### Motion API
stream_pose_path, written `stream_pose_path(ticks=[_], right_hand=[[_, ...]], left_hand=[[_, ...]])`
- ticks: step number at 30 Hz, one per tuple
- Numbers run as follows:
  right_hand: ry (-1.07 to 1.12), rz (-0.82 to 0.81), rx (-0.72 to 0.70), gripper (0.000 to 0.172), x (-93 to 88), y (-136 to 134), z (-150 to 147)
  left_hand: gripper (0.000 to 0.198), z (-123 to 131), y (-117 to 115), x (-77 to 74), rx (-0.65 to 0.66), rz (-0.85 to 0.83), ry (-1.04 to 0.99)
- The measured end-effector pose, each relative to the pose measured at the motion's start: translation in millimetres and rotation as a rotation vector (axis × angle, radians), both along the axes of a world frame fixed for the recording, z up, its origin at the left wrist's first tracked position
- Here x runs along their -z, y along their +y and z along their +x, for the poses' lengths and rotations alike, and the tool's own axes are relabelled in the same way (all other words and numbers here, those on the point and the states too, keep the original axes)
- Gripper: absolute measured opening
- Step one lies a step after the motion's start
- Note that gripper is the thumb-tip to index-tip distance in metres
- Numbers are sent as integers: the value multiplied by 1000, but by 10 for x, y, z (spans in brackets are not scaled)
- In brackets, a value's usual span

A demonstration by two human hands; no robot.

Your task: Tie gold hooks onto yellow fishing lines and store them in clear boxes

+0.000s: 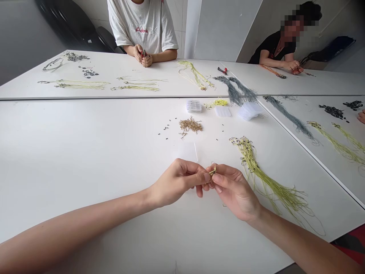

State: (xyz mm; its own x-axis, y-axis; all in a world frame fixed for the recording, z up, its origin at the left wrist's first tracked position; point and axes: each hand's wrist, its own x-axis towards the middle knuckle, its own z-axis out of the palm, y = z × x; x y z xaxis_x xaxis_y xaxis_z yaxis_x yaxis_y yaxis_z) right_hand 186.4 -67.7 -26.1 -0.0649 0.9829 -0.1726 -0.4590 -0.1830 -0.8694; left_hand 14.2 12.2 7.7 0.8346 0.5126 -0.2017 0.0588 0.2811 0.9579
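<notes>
Yellow-green cord (212,172), pinched between both hands (177,182) (235,192)

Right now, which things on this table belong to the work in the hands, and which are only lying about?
In the work: left hand, right hand, yellow-green cord end, yellow-green cord bundle, probably brass fittings.

Lying about: clear plastic boxes, grey cord bundle, red-handled pliers.

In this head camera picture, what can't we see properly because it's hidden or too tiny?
In the head view:
The small piece: partly hidden by the left hand and right hand.
The tiny dark bits: too small to identify.
The clear plastic box: its contents are too small to make out.
The far person's hands: their fingers hide what they hold.
</notes>
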Motion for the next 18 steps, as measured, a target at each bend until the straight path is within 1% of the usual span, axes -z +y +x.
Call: stream_pose_path(ticks=[4, 8, 11, 15, 18], right_hand=[[-41, 13, 57, 7, 5, -7, -16], [-53, 2, 46, 6, -34, 2, -6], [-62, -9, 80, 5, -64, 22, 24], [-57, -8, 156, 4, -87, 54, 78], [-33, -2, 173, 2, -96, 76, 114]], left_hand=[[24, -7, -7, 18, 5, -2, 2], [24, -8, -14, 31, -10, 3, -17], [23, -6, -15, 33, -11, 15, -5], [23, -4, -18, 49, 25, 18, 31], [27, -4, -18, 61, 85, 39, 75]])
